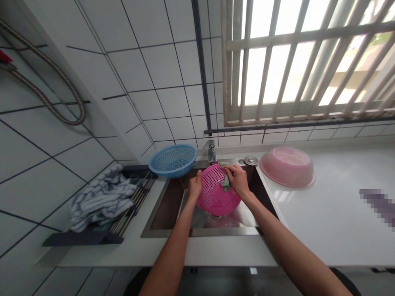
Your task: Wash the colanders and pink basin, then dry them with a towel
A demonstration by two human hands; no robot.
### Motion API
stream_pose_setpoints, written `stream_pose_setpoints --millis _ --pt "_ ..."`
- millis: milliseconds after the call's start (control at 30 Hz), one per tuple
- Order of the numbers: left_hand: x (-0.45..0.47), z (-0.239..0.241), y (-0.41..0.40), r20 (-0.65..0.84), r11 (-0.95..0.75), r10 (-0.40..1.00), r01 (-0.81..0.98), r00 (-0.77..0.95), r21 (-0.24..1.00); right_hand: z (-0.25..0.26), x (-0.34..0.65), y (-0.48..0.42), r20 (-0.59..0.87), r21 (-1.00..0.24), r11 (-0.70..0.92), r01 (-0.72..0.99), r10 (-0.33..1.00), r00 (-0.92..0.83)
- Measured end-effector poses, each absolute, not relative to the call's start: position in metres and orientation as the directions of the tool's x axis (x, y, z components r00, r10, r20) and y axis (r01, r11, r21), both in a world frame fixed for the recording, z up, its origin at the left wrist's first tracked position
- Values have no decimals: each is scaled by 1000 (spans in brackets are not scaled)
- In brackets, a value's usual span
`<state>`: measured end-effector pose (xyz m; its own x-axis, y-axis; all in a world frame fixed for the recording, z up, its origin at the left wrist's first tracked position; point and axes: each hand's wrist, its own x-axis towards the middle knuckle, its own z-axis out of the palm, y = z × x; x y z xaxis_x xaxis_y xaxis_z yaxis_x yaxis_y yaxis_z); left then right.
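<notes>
A pink plastic colander (pixel 212 191) is held up over the steel sink (pixel 163 233), tilted so that its perforated inside faces me. My left hand (pixel 195 187) is closed on its left rim, thumb on the inner side. At the upper right rim, my right hand (pixel 238 180) grips a green cloth (pixel 226 183) and presses it to the colander. Part of the cloth hangs down over the holes, and the rest is hidden by my fingers. Just behind the colander stands the chrome faucet (pixel 211 152).
A blue plastic basket (pixel 173 161) rests on the sink's back left corner. To the right, an upturned pink basin (pixel 287 166) sits on the white counter, near a metal drain strainer (pixel 251 160). A striped towel (pixel 103 197) lies on a rack at left. Window bars (pixel 296 61) rise behind.
</notes>
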<state>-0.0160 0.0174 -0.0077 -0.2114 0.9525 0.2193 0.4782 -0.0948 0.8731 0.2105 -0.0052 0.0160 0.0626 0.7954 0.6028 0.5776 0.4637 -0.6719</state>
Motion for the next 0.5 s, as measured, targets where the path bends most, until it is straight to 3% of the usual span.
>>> stream_pose_setpoints --millis 133,333,500 --pt "-15 -15 20 93 -6 969 355 -229 935 26 193 -21 641 -595 538 598 766 -51" --pt "-29 -17 22 -83 150 923 152 -375 977 25 164 -42 552 -518 652 553 749 -367" --pt "-44 -26 29 -189 227 892 46 -411 973 21 171 -39 449 -523 562 641 821 -353"
